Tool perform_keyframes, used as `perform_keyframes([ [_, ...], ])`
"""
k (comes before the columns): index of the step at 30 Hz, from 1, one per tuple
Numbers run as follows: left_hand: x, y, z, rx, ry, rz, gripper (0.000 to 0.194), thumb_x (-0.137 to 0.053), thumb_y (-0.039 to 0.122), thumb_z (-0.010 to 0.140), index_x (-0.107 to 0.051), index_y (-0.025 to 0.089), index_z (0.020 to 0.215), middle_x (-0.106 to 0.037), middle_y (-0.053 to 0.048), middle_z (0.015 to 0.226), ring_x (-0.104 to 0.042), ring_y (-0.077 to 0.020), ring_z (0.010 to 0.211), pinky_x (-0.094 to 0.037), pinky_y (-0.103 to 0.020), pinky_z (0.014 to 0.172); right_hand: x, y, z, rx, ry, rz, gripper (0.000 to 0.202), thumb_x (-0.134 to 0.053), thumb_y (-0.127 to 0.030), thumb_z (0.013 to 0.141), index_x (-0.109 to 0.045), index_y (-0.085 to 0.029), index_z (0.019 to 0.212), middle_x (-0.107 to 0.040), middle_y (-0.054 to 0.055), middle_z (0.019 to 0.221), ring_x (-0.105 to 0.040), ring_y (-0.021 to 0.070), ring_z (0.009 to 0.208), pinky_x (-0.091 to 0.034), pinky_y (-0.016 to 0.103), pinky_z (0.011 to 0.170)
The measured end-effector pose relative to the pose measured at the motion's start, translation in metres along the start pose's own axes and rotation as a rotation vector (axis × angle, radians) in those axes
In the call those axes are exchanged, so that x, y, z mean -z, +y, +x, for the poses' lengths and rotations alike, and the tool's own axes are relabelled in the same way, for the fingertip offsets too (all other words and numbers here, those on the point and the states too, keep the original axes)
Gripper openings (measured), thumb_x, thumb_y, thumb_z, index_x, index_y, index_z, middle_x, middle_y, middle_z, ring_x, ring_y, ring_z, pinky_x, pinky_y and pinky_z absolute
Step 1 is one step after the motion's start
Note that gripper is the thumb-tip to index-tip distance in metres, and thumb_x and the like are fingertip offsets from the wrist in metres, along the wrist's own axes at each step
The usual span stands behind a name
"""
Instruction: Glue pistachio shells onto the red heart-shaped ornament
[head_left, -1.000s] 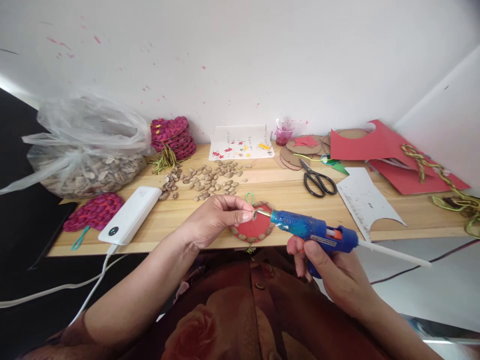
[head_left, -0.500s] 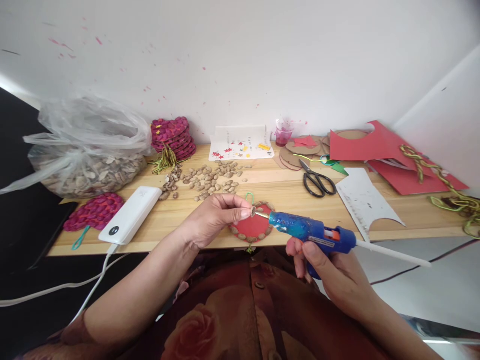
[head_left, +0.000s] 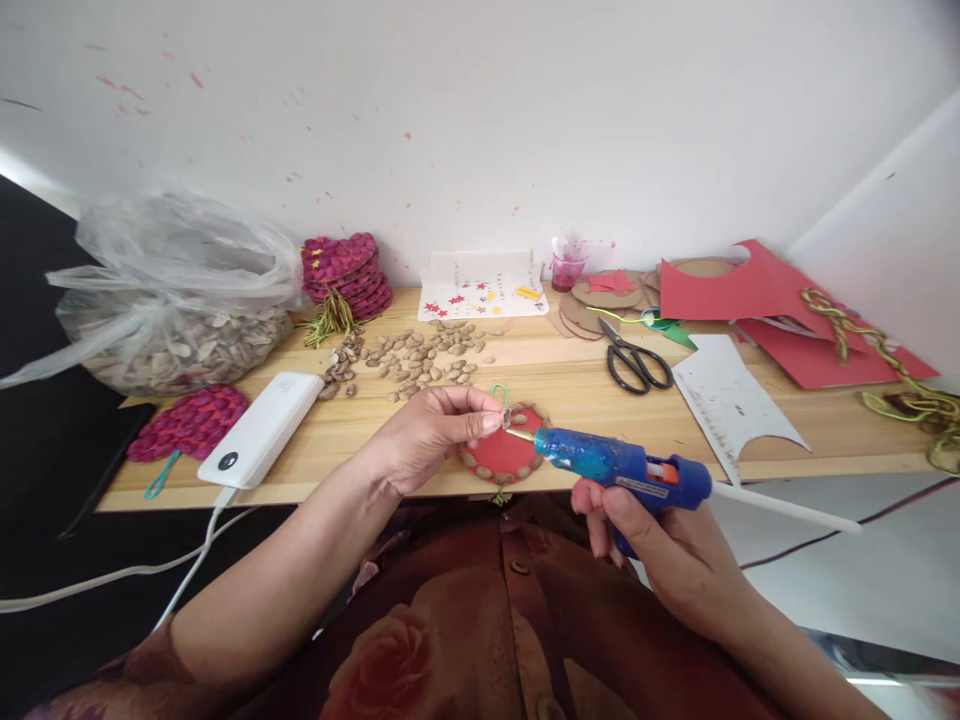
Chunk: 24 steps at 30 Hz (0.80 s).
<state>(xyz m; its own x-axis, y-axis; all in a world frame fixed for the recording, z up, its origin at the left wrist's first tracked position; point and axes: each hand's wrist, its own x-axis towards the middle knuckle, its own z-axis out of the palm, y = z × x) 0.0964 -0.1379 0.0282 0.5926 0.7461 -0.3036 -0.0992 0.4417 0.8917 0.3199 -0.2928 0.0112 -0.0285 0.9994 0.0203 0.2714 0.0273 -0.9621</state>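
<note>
My left hand [head_left: 442, 432] pinches a small brown half nutshell [head_left: 506, 417], like a pistachio shell, between thumb and forefinger. The fingers of my right hand [head_left: 652, 540] wrap the handle of a blue hot glue gun [head_left: 607, 462]. Its metal nozzle points left, just below the shell; whether they touch I cannot tell. A white glue stick [head_left: 787, 508] sticks out of the gun's back. Under both hands lies a red disc [head_left: 499, 455] edged with shells, with a green loop [head_left: 500, 395] at its top; my left fingers and the gun hide part of it.
Loose nutshells [head_left: 427, 355] lie behind my left hand. At left are a bag of shells [head_left: 187, 340], a purple shell-covered disc [head_left: 191, 420], a power bank [head_left: 262, 430] and stacked purple discs [head_left: 349, 275]. Scissors [head_left: 637, 360], white card [head_left: 735, 400] and red card [head_left: 705, 290] lie right.
The glue gun's nozzle has tipped slightly down and left, from against the shell to just beneath it. My left hand has barely moved and still pinches the nutshell.
</note>
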Motion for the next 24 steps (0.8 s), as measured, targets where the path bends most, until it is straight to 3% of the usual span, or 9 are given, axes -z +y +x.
perform_keyframes([
  [7, 0.0000, 0.0004, 0.0002, 0.001, -0.003, 0.010, 0.037, -0.096, 0.037, 0.055, -0.073, 0.014, 0.072, -0.061, 0.002, 0.061, -0.050, -0.0076, 0.056, -0.040, -0.022, 0.058, 0.0004, 0.0007, 0.0002, 0.020, 0.006, -0.044, 0.039, -0.047, -0.043, 0.103, -0.064, -0.021, 0.075, -0.067, 0.004, 0.076, -0.058, 0.0151, 0.063, -0.047, 0.029, 0.055],
  [14, 0.0001, 0.0006, 0.0010, 0.003, -0.008, 0.012, 0.037, -0.097, 0.037, 0.055, -0.074, 0.014, 0.071, -0.061, 0.002, 0.060, -0.050, -0.0074, 0.056, -0.039, -0.022, 0.057, -0.0007, -0.0008, 0.0016, 0.017, 0.010, -0.052, 0.033, -0.046, -0.043, 0.103, -0.070, -0.021, 0.094, -0.066, 0.002, 0.073, -0.057, 0.0143, 0.059, -0.046, 0.029, 0.055],
  [24, 0.0006, -0.0011, 0.0007, 0.009, -0.013, 0.012, 0.036, -0.096, 0.037, 0.056, -0.074, 0.014, 0.071, -0.062, 0.002, 0.060, -0.049, -0.0075, 0.055, -0.039, -0.021, 0.056, -0.0003, 0.0005, 0.0016, -0.007, 0.011, -0.050, 0.034, -0.046, -0.043, 0.103, -0.069, -0.021, 0.094, -0.065, 0.002, 0.070, -0.058, 0.0144, 0.059, -0.046, 0.029, 0.055],
])
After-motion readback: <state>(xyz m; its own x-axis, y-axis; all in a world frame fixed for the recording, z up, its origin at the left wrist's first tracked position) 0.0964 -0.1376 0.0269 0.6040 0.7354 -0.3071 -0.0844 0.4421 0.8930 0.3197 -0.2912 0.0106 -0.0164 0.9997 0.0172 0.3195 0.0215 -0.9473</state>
